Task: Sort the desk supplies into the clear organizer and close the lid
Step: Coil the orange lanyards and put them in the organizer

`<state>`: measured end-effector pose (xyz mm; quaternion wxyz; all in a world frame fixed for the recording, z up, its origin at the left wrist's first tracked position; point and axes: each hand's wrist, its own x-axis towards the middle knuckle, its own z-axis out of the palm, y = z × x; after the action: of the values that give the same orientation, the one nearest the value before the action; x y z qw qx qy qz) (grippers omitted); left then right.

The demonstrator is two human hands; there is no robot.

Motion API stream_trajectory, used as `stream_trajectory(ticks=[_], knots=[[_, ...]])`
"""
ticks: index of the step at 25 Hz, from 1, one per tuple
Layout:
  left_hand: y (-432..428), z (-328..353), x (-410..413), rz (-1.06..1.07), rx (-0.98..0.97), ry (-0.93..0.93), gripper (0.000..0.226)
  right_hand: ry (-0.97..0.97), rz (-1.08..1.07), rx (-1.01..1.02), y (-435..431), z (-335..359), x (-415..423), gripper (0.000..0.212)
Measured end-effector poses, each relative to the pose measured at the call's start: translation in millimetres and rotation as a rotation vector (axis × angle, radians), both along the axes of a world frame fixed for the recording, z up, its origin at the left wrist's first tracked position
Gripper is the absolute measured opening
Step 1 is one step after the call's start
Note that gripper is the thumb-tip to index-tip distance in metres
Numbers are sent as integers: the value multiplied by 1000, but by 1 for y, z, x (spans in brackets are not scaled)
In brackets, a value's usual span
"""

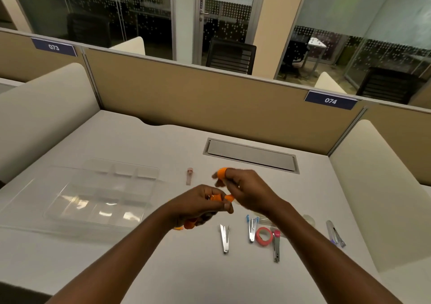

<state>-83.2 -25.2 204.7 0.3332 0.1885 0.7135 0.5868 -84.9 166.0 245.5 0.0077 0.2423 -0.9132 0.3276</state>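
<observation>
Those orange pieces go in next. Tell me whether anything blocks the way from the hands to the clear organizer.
Nothing visible does. The left hand and right hand hold orange pieces just right of the clear organizer, which lies open, with bare desk between.

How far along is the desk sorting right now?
Nothing looks sorted: the clear plastic organizer lies open, compartments apparently empty. Both hands, left hand and right hand, hold orange items. The silver staple remover, red tape roll and others remain on the desk.
</observation>
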Motion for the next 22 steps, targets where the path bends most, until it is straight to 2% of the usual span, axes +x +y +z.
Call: stream_trajectory(ticks=[1,2,5,7,10,13,15,18,22], knots=[[-4,1,-1,55,-24,44,21,-43,39,97,4,-6,2,24],[-7,1,-2,106,-65,101,19,-135,53,113,8,-11,5,26],[-16,-4,-1,242,-209,308,21,-587,104,-76,7,-18,13,45],[-20,-10,1,302,-184,317,20,-741,161,-200,2,-22,15,49],[-24,-16,9,403,-51,172,20,-824,163,-444,-7,-28,18,41],[-18,-30,21,520,60,56,40,-925,25,-644,-28,-42,23,38],[-8,-41,31,603,182,-131,45,-963,-78,-704,-48,-57,24,39],[-9,-60,41,771,286,-454,44,-951,-149,-630,-71,-73,26,35],[-30,-82,50,747,441,-623,24,-938,-143,-433,-90,-81,29,25]])
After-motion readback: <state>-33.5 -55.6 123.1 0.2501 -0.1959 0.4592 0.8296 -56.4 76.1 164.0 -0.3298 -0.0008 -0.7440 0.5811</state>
